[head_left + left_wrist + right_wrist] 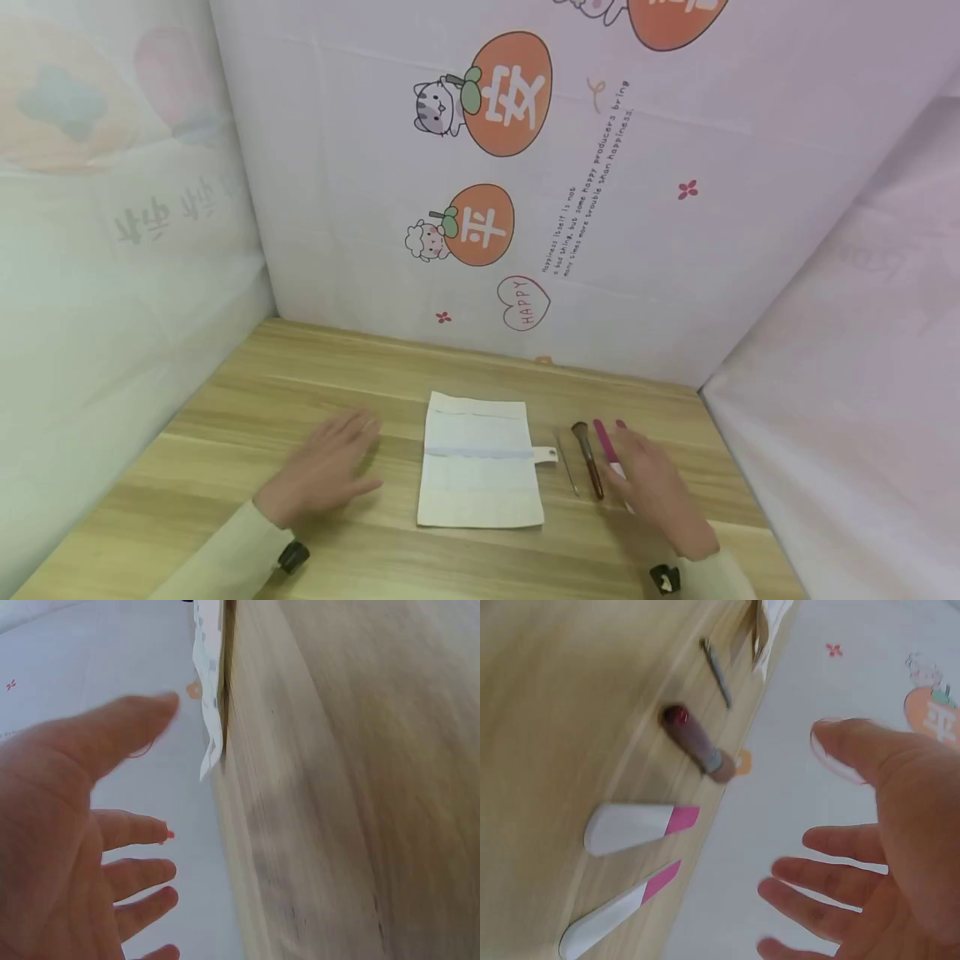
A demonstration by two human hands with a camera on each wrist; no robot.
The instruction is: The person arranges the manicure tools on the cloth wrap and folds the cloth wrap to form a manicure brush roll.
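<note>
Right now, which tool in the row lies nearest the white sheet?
The thin metal stick; the brush and both pink-and-white tools lie farther off.

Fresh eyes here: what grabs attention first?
Orange prints on the white backdrop, above the table. Then the unfolded white case, lying between the left hand and right hand. The brush and two pink-and-white tools follow, right of the case.
</note>
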